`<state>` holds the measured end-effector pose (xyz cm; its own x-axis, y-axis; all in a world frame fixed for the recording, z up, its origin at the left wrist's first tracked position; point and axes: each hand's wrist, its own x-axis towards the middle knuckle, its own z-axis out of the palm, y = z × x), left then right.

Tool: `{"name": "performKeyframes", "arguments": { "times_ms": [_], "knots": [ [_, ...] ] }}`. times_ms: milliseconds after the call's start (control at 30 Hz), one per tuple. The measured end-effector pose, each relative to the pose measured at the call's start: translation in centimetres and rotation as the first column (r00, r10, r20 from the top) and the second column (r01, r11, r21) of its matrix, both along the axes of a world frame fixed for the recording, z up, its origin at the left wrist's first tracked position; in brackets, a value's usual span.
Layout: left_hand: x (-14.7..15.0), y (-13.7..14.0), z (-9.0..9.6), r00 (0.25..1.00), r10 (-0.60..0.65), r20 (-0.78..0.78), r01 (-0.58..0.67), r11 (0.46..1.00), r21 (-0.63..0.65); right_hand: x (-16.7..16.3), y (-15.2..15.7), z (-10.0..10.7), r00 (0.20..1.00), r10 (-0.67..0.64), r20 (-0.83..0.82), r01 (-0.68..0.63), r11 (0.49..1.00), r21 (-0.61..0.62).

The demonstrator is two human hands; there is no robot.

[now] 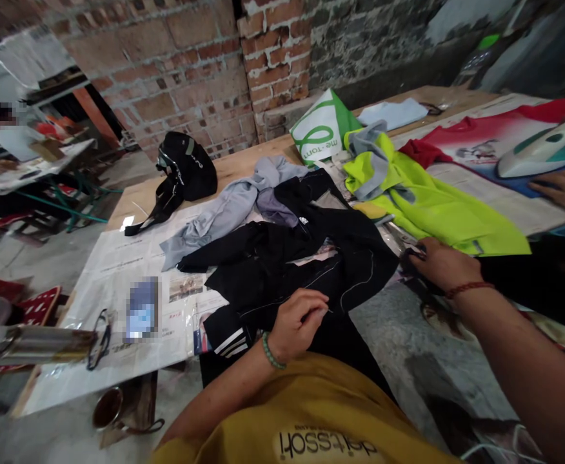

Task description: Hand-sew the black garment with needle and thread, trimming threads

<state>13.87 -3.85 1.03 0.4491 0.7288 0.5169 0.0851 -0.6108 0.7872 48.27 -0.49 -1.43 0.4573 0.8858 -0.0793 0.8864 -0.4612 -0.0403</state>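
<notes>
My left hand (298, 322) pinches together on the near edge of the black jacket (292, 258) spread across the counter (234, 169); my right hand (440, 263) clamps its right edge, beside the yellow-green vest (427, 206).

We see open newspaper sheets (118, 270) left of the black jacket (282, 264), grey garment (224, 216) and black bag (186, 171) blocking behind, yellow-green vest (427, 206) and iron (548, 148) crowding our right.
</notes>
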Motion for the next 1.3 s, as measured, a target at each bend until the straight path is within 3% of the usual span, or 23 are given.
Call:
{"name": "performKeyframes", "arguments": {
  "times_ms": [167, 233, 300, 367, 467, 533, 600, 700, 800, 900, 967, 1133, 1300],
  "knots": [
    [-4.1, -1.7, -0.9, 0.995, 0.027, -0.095, -0.045, 0.980, -0.193, 0.8, 1.7, -0.4, 0.999, 0.048, -0.019, -0.046, 0.994, 0.100],
    [-6.4, -2.6, -1.6, 0.981, 0.068, -0.182, -0.120, 0.948, -0.295, 0.3, 1.9, -0.4, 0.999, 0.047, 0.019, -0.050, 0.972, 0.230],
    [-8.7, -3.7, -2.6, 0.944, 0.107, -0.312, -0.215, 0.916, -0.338, -1.0, 1.9, -0.3, 0.996, 0.070, 0.057, -0.087, 0.915, 0.394],
    [-11.0, -4.7, -4.0, 0.872, 0.151, -0.466, -0.295, 0.921, -0.253, -3.2, 1.8, -0.1, 0.981, 0.183, 0.068, -0.191, 0.828, 0.528],
    [-13.3, -5.7, -6.3, 0.698, 0.255, -0.669, -0.329, 0.944, 0.016, -7.7, 1.9, 0.4, 0.911, 0.410, 0.055, -0.343, 0.676, 0.652],
    [-14.1, -6.0, -7.3, 0.564, 0.311, -0.765, -0.322, 0.936, 0.143, -10.8, 2.1, 0.6, 0.848, 0.529, 0.040, -0.405, 0.596, 0.693],
    [-14.3, -5.8, -7.4, 0.491, 0.315, -0.812, -0.299, 0.937, 0.182, -13.1, 2.3, 0.4, 0.780, 0.625, 0.032, -0.461, 0.540, 0.705],
    [-13.9, -5.3, -6.2, 0.572, 0.181, -0.800, -0.197, 0.977, 0.081, -14.6, 2.3, -0.8, 0.710, 0.703, 0.051, -0.528, 0.482, 0.699],
    [-13.4, -4.8, -4.6, 0.645, 0.010, -0.764, -0.095, 0.993, -0.066, -13.8, 1.9, -2.8, 0.709, 0.700, 0.088, -0.530, 0.446, 0.722],
    [-12.3, -4.2, -3.3, 0.668, -0.088, -0.739, -0.045, 0.986, -0.158, -12.5, 1.1, -4.8, 0.725, 0.684, 0.084, -0.504, 0.443, 0.742],
    [-11.1, -3.5, -2.5, 0.729, -0.120, -0.674, -0.007, 0.983, -0.182, -11.9, 0.5, -5.7, 0.730, 0.682, 0.043, -0.481, 0.469, 0.740],
    [-6.3, -0.5, -0.8, 0.926, -0.012, -0.377, -0.014, 0.998, -0.066, -11.7, 0.1, -6.2, 0.738, 0.673, -0.053, -0.425, 0.524, 0.738],
    [-0.5, 3.8, -1.0, 0.942, 0.118, -0.314, -0.090, 0.991, 0.103, -11.6, 0.1, -6.0, 0.706, 0.705, -0.059, -0.429, 0.493, 0.757]
  ]
}}
